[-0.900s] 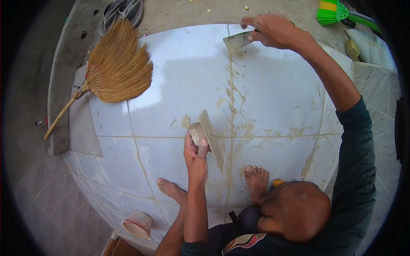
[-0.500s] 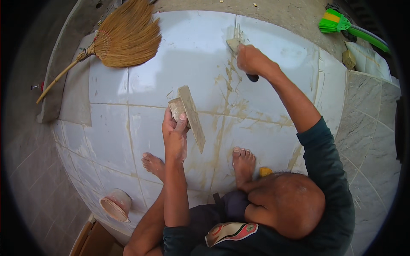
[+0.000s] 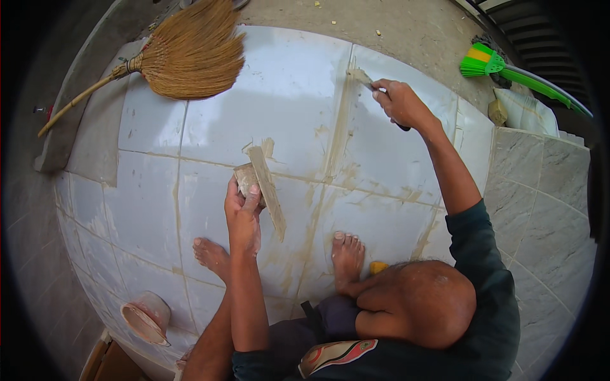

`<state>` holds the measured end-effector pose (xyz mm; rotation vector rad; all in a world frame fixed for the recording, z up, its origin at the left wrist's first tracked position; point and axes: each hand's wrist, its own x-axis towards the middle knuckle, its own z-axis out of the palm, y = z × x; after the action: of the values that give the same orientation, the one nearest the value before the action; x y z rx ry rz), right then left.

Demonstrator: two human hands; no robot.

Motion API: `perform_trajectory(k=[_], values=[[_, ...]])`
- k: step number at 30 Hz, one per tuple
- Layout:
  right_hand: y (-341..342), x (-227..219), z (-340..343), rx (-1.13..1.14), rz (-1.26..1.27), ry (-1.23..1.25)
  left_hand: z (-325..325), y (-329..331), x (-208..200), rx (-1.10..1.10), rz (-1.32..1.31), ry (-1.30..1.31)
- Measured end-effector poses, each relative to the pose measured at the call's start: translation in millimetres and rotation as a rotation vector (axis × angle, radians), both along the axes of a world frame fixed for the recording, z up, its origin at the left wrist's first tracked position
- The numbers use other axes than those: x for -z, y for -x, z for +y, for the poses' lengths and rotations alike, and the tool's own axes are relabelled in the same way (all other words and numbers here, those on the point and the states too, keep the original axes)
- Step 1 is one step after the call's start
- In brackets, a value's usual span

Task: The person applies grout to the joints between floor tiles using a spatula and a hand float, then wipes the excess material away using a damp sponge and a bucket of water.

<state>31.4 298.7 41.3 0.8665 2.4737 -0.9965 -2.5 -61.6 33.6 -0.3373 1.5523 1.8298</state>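
Note:
My left hand point(image 3: 243, 213) is closed around the block-like handle of a flat float point(image 3: 269, 193), its board turned nearly edge-on and coated in beige grout. Further off to the right, my right hand point(image 3: 406, 105) grips the dark handle of a putty knife point(image 3: 361, 77). Grout-coloured paste covers its blade, which is over or against the tile beside the far end of a grout joint point(image 3: 338, 133); contact is hard to tell. Pale glossy tiles point(image 3: 235, 95) lie beneath both hands, with grout smears near the joints.
A straw broom point(image 3: 190, 57) lies at the far left. A green brush broom point(image 3: 486, 62) is at the far right, near a pale sack point(image 3: 524, 111). A small tilted bucket point(image 3: 147, 316) stands at lower left. My bare feet rest on the tiles, with a yellow lump point(image 3: 379, 267) beside the right one.
Loose grout streaks along the far joint are now spread into a smoother band. My right hand has turned the putty knife to a more slanted angle. The whole view has shifted slightly.

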Motion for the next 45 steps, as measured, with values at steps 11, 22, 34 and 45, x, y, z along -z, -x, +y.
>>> perform_trajectory(k=[11,22,34,45], values=[[45.9,13.7,-24.9,-0.125,-0.143,0.049,16.6,60.1,-4.0,0.159,0.000,0.034],[108.1,41.2,-12.6,0.284,0.077,0.362,24.2,211.8,96.1,0.475,-0.299,-0.370],[145.0,51.9,-33.5,0.676,0.145,0.232,-18.7,213.9,190.3,0.266,-0.756,-0.661],[133.6,47.7,-28.8,0.709,0.210,0.217,-16.9,217.4,183.2,0.300,-0.724,-0.660]])
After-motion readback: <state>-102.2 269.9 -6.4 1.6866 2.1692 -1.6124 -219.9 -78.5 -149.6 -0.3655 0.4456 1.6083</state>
